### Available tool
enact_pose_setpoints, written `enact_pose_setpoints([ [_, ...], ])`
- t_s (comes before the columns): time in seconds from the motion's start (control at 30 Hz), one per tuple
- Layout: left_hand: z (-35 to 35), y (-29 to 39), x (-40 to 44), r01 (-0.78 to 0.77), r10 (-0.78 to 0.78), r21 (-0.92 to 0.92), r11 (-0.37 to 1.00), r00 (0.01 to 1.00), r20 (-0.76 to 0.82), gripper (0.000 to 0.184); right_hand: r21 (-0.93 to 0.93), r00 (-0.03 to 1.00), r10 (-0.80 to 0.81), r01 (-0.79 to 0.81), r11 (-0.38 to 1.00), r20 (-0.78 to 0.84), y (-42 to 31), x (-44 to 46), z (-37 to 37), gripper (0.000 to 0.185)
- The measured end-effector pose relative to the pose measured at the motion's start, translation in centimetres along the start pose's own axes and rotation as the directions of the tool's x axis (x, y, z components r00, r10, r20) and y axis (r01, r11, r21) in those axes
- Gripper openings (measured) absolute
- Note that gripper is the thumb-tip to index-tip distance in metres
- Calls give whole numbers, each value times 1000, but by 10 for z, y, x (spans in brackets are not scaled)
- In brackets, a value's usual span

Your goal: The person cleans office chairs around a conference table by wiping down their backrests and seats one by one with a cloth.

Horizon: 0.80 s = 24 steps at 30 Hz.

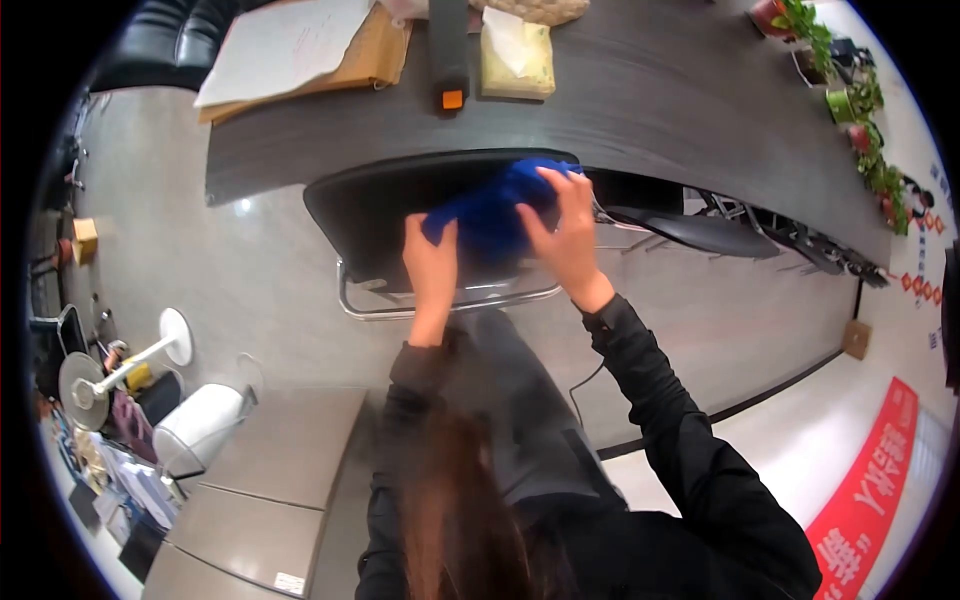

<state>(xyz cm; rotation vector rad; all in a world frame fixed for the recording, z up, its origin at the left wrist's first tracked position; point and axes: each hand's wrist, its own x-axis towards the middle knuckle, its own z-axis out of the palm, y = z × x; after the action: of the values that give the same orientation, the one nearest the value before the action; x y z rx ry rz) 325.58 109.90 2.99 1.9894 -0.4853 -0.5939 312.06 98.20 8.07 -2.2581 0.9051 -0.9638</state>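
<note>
Blue cloth [495,215], motion-blurred, bunched above the black chair [350,215] at the grey desk's edge [270,155]. Left hand [432,270] pinches its near-left end; right hand [575,235] clasps the other end, thumb and fingers bent around it. Handling stage, apparently mid-adjustment. Limp fabric, by my judgement, calls for both ends controlled together.

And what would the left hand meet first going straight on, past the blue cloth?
Probably the black chair, just behind the blue cloth, then the desk; depth is unclear from one view.
</note>
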Motion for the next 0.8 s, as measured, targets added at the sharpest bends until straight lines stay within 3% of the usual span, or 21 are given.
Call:
enact_pose_setpoints([
  [0.07, 4, -18, 9, 18, -26, -77, 997, 994, -103, 26, -79, 971, -197, 209, 975, 134, 20, -2, 24, 60],
  [0.1, 0, -31, 13, 29, -48, -117, 993, 986, -161, 26, -86, 967, -197, 213, 973, 162, 29, -6, 31, 60],
  [0.13, -6, -45, 18, 36, -68, -149, 988, 975, -213, 27, -143, 889, -343, 399, 906, 303, 36, -9, 38, 62],
  [0.17, -12, -58, 25, 74, -160, -310, 948, 952, -262, 29, -164, 772, -461, 572, 803, 437, 38, -9, 48, 64],
  [0.2, -21, -71, 33, 94, -254, -460, 883, 920, -300, 32, -158, 770, -458, 571, 806, 445, 41, -7, 59, 64],
  [0.27, -57, -68, 49, 126, -390, -647, 752, 876, -283, 47, -159, 609, -597, 757, 633, 522, 32, 8, 81, 60],
  [0.37, -90, -34, 66, 61, -439, -705, 707, 819, -369, 42, -154, 658, -678, 745, 649, 328, -10, 37, 126, 59],
  [0.43, -104, -52, 83, -190, -184, -563, 804, 821, -540, 38, -143, 696, -674, 714, 685, 247, -34, 46, 155, 58],
  [0.57, -92, -73, 79, -53, -221, -568, 822, 888, -403, 33, -140, 661, -706, 748, 649, 255, -39, 50, 179, 54],
  [0.63, -69, -83, 72, -63, -136, -415, 907, 891, -432, 33, -154, 619, -722, 781, 605, 308, -32, 53, 168, 55],
  [0.73, -13, -43, 45, -186, 56, -271, 945, 903, -426, 26, -198, 712, -641, 699, 688, 287, 1, 56, 121, 51],
  [0.8, 16, -11, 27, -229, 147, -177, 957, 910, -387, 18, -284, 786, -516, 609, 741, 340, 25, 52, 72, 71],
])
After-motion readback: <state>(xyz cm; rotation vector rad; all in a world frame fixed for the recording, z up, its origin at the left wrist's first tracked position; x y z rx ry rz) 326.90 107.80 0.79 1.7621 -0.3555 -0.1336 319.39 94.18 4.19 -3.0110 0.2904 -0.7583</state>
